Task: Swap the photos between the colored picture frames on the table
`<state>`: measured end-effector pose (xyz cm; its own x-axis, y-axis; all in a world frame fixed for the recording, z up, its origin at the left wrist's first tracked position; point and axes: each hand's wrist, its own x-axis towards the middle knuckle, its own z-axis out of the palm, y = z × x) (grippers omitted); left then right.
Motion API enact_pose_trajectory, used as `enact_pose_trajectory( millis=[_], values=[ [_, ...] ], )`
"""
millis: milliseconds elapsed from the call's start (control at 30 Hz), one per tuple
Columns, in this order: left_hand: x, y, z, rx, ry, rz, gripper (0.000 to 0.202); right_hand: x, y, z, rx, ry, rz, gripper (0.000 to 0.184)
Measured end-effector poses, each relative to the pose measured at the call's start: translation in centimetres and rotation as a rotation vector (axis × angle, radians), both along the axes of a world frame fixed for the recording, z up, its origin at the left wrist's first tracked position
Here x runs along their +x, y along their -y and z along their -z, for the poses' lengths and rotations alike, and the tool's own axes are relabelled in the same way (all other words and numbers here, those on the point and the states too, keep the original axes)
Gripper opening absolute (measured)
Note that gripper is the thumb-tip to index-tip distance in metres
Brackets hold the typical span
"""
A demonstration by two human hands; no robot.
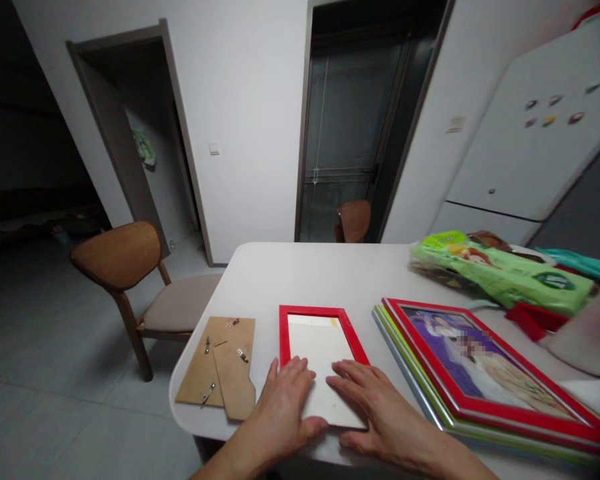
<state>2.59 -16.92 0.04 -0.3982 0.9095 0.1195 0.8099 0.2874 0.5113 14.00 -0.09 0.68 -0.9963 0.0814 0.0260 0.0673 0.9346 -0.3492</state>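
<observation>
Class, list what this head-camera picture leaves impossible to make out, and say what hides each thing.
- Near end of the small red frame: covered by the left hand and right hand.
- Picture in the stacked frames: its middle is blurred.
- Fridge magnets: too small and blurred.
- Green packet print: too blurred to read.

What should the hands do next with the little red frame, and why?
Probably reach for the brown backing board: both hands, left and right, press a white sheet flat inside the red frame, which lies face down with its back uncovered.
</observation>
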Motion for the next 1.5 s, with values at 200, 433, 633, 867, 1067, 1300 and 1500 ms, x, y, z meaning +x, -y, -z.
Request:
enact_pose_trajectory(
  millis=[200,433,633,867,1067,1300,1500],
  values=[
    [-0.4,-0.9,0.0,-0.060,-0.116,-0.007,0.046,-0.5,-0.6,0.3,0.044,-0.060,0.025,0.055],
    [-0.9,-1.1,-0.1,-0.050,-0.158,-0.033,0.038,-2.1,-1.7,1.8,0.074,-0.182,0.106,0.037],
    [-0.5,-1.1,0.2,-0.077,-0.184,-0.020,0.038,-2.4,-0.8,2.4,0.116,-0.228,0.158,0.027],
    [-0.1,-0.7,0.0,-0.118,-0.188,0.003,0.063,-1.6,0.3,2.4,0.173,-0.244,0.186,0.030],
    [-4.4,7.5,-0.7,-0.135,-0.229,-0.350,0.057,-2.7,4.8,0.5,0.049,-0.295,0.108,0.030],
    [-6.5,14.1,3.1,-0.103,-0.259,-0.507,0.050,-8.0,13.5,0.4,-0.033,-0.190,0.006,0.043],
    [-6.7,14.0,4.0,0.033,-0.281,-0.503,0.048,-9.7,14.1,0.7,-0.322,-0.238,0.066,0.039]
  ],
)
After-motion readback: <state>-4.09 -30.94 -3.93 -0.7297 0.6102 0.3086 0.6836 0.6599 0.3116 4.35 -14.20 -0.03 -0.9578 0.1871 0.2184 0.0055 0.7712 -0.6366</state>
